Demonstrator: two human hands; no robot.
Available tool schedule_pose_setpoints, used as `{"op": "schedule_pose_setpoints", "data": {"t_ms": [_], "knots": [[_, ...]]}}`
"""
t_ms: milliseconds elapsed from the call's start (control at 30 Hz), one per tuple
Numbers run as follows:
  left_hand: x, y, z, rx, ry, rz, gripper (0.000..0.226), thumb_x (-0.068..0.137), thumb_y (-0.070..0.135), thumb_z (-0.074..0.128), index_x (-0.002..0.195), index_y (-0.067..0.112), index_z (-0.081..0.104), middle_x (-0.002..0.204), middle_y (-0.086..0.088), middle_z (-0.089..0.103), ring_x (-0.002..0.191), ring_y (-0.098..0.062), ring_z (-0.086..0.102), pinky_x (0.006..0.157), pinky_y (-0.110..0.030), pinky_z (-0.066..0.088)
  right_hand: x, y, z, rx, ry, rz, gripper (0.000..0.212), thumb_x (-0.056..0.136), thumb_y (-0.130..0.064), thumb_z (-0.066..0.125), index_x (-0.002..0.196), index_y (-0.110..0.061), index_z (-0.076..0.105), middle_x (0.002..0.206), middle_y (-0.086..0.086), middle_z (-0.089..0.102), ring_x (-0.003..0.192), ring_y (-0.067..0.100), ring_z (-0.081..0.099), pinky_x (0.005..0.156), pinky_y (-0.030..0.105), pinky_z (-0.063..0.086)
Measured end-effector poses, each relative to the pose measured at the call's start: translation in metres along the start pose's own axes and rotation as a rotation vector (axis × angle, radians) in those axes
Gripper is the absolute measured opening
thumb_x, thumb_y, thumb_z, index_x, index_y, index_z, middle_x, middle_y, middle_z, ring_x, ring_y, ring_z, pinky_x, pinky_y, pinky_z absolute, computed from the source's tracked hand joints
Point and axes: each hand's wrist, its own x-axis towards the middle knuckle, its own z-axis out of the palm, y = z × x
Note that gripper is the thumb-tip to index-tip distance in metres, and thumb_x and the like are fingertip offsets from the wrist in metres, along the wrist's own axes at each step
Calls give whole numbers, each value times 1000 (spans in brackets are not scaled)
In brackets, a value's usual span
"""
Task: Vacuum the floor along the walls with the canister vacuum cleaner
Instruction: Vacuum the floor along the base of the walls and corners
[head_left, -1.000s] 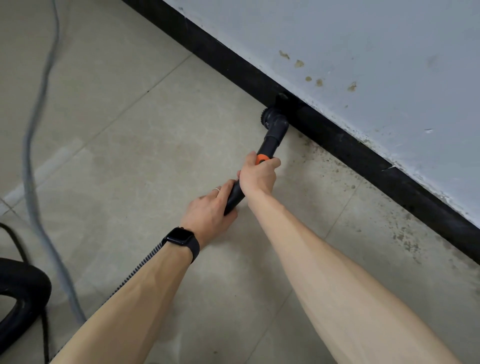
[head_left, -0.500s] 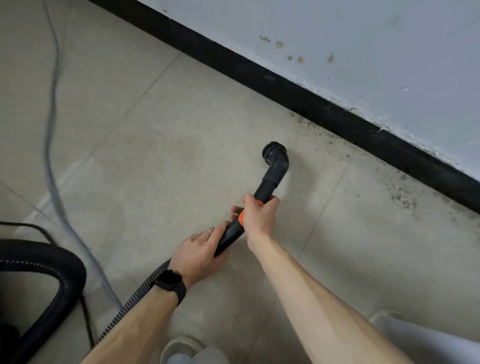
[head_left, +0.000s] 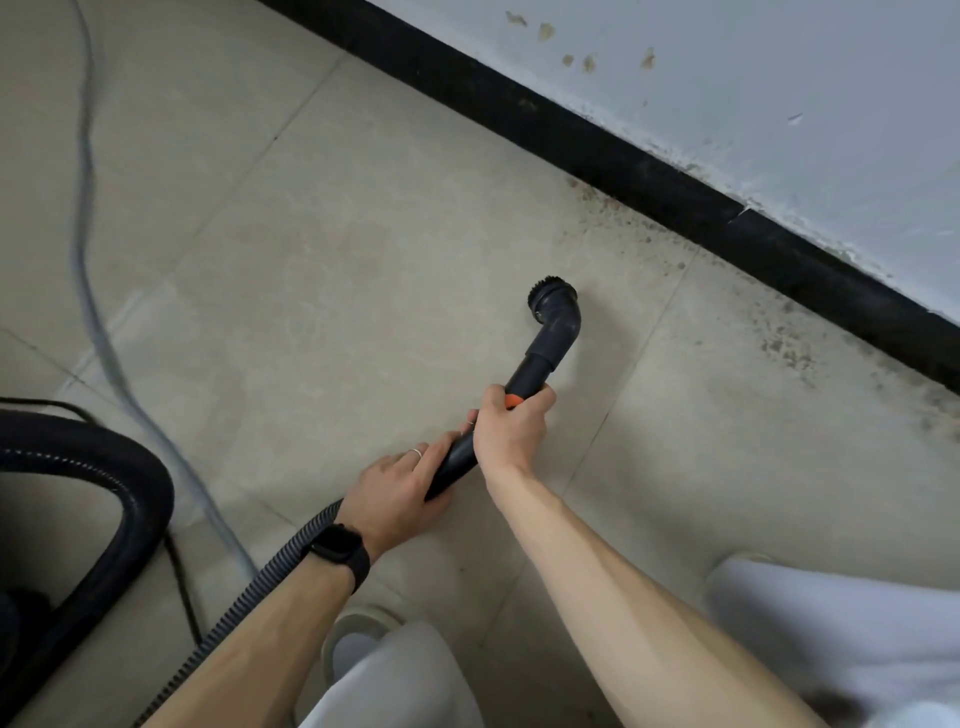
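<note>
A black vacuum wand (head_left: 535, 371) with an orange ring ends in a bent nozzle with a round brush head (head_left: 551, 295), held over the beige tiled floor (head_left: 322, 249), well short of the black baseboard (head_left: 623, 166). My right hand (head_left: 511, 428) grips the wand just below the orange ring. My left hand (head_left: 397, 491), with a ring and a black watch on the wrist, holds the wand's lower end where the ribbed hose (head_left: 260, 582) joins. Dark dirt specks (head_left: 779, 338) lie on the tiles along the baseboard to the right.
A thick black vacuum hose loop (head_left: 104, 499) and part of the canister sit at the lower left. A grey cable (head_left: 88, 270) runs across the floor on the left. My knees in white trousers (head_left: 841, 634) and a shoe (head_left: 358, 629) are at the bottom. A stained white wall (head_left: 779, 93) rises above the baseboard.
The brush head has been pulled back from the baseboard onto the open tile. Both hands kept their grip, and the view has shifted so the canister hose and my knees show.
</note>
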Motion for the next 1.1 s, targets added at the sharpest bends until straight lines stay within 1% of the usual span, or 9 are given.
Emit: {"op": "schedule_pose_setpoints", "data": {"t_ms": [67, 200, 333, 467, 533, 733, 900, 1000, 1100], "knots": [[8, 3, 0, -29, -23, -26, 58, 76, 40, 50, 130, 20, 48, 79, 0, 63, 56, -29, 63, 41, -33, 48, 7, -5, 0, -11, 3, -10, 25, 97, -11, 50, 117, -4, 38, 87, 26, 70, 37, 9, 56, 41, 22, 44], [25, 7, -1, -45, -55, -64, 61, 75, 43, 50, 131, 20, 47, 82, 0, 65, 59, -31, 65, 42, -34, 50, 21, -16, 1, -8, 2, -10, 26, 96, -12, 51, 117, -6, 38, 80, 15, 66, 38, 11, 57, 45, 27, 48], [40, 8, -2, -39, -57, -65, 58, 74, 41, 52, 128, 20, 49, 81, 1, 64, 58, -29, 64, 41, -32, 46, 34, -26, 4, 6, -5, -20, 22, 95, -12, 51, 111, -9, 37, 78, 17, 67, 39, 16, 57, 43, 25, 46], [56, 8, -2, -71, -72, -84, 63, 74, 32, 73, 130, 23, 44, 83, 1, 64, 60, -31, 65, 43, -33, 47, 47, -36, 6, -19, -31, -28, 23, 93, -15, 50, 111, -9, 36, 77, 16, 69, 50, 25, 62, 54, 32, 54], [64, 9, -1, -77, -68, -87, 67, 73, 30, 76, 130, 24, 42, 85, 0, 65, 61, -32, 65, 45, -34, 48, 54, -41, 8, -24, -30, -35, 22, 93, -15, 49, 110, -10, 37, 77, 17, 69, 52, 26, 63, 57, 34, 56], [87, 8, 4, -80, -27, -97, 59, 78, 37, 64, 132, 26, 44, 91, 1, 66, 68, -33, 67, 50, -36, 50, 73, -56, 10, -18, -18, -48, 18, 94, -14, 49, 107, -9, 36, 70, 14, 65, 49, 27, 60, 52, 32, 52], [106, 8, 6, -80, 15, -77, 60, 77, 33, 71, 132, 23, 48, 89, 0, 66, 65, -34, 66, 48, -36, 49, 88, -69, 14, -25, -10, -58, 22, 95, -15, 49, 114, -8, 38, 89, 22, 70, 47, 24, 60, 44, 27, 48], [119, 6, 7, -99, 35, -72, 60, 78, 33, 68, 132, 24, 45, 89, 1, 66, 65, -35, 66, 47, -37, 50, 98, -76, 17, -36, -4, -62, 29, 95, -15, 48, 121, -4, 39, 85, 19, 69, 51, 24, 62, 49, 29, 51], [130, 4, 8, -122, 36, -64, 60, 79, 34, 64, 132, 28, 39, 90, 1, 66, 68, -35, 66, 49, -37, 52, 106, -83, 20, -27, 1, -58, 30, 96, -15, 47, 123, -5, 39, 85, 16, 68, 52, 23, 62, 51, 32, 53]]}}
